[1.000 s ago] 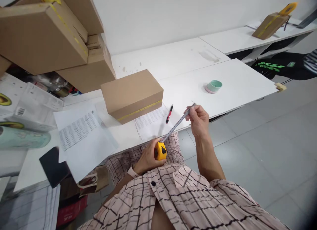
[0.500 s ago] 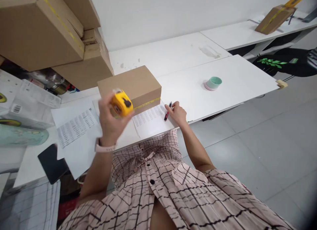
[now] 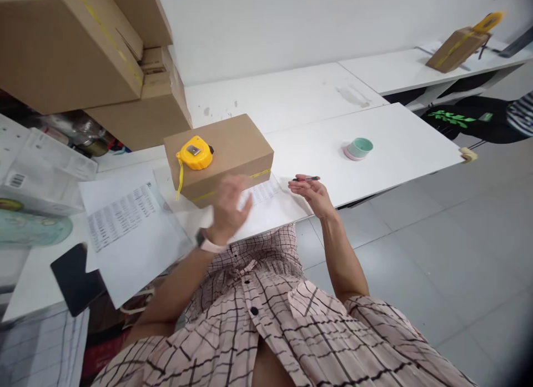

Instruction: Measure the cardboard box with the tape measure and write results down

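A yellow tape measure rests on top of the brown cardboard box, its yellow strap hanging over the front edge. My left hand, blurred by motion, is in front of the box over the printed sheet. Its thumb stands apart from the fingers and I see nothing in it. My right hand is to the right of the sheet with a red and black pen held at its fingertips, lying roughly level. A band with a dark watch face is on my left wrist.
Loose printed papers and a black tablet-like slab lie on the left. Large cardboard boxes are stacked behind them. A small green cup stands farther right on the white table. Another person's dark-clothed leg shows at the far right.
The tape measure has gone from my left hand onto the box top. My left hand has moved right and down. My right hand has picked the pen up off the sheet.
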{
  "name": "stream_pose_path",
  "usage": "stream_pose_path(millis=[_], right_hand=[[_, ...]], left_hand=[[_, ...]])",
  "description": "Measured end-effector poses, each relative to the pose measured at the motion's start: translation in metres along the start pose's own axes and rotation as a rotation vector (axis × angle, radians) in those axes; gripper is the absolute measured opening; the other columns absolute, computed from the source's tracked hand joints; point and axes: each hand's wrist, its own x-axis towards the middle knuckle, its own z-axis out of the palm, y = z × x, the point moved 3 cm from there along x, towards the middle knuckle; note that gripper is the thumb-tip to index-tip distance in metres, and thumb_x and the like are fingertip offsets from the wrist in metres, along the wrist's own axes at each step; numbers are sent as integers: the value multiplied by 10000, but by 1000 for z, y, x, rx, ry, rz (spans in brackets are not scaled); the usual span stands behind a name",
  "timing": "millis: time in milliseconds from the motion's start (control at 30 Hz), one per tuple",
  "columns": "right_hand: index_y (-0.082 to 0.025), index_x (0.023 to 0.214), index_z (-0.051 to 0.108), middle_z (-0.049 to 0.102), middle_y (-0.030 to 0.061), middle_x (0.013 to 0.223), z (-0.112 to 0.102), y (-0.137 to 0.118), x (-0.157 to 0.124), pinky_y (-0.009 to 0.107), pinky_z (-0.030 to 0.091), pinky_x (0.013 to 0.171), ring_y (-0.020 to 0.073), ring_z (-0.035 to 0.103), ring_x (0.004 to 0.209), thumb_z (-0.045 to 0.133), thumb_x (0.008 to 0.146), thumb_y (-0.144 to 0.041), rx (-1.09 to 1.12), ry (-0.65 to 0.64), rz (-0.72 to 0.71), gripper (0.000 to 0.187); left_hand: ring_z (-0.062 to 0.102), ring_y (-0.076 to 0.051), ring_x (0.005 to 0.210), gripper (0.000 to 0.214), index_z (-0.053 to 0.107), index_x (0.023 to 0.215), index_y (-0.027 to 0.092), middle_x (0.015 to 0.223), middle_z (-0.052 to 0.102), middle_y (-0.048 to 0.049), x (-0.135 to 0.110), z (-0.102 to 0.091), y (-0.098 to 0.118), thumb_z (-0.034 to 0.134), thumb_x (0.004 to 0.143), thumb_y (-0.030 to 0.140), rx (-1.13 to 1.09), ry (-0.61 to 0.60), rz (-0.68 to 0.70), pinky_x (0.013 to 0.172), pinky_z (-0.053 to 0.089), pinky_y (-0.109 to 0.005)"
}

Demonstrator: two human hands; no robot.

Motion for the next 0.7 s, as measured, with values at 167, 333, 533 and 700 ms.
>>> stream_pose_path(millis=[167,333,533,700], right_hand=[[-239,786,585,583,-39,612,16,8,-1,309,495,692,126,546,601,730,840,-538,-139,144,-127,337],[-246,869,611,550,-42,619,33,24,6,296,451,621,137,527,591,628,895,-608,-225,13,-43,363],[-221,771,603,589,-11,710,32,28,10,295,440,638,140,527,656,742,815,-544,-335,-40,-33,354],[-234,833,572,554,-28,723,35,30,9,285,410,599,130,488,629,736,816,-500,-344,21,-60,313]], left_hand=[[295,-356,1530,725,419,1475,14,1600,379,-250,-52,97,68,604,927,453,-20,-561,56,1242,288,-528],[125,-362,1573,816,276,1554,-16,1668,194,-254,-60,124,66,600,930,399,117,-720,64,1279,159,-539],[201,-325,1564,619,313,1557,13,1659,263,-219,-65,116,65,440,997,246,182,-709,84,1281,188,-513],[237,-330,1553,574,335,1551,11,1651,291,-215,-68,118,65,387,1016,213,207,-690,95,1278,204,-509]])
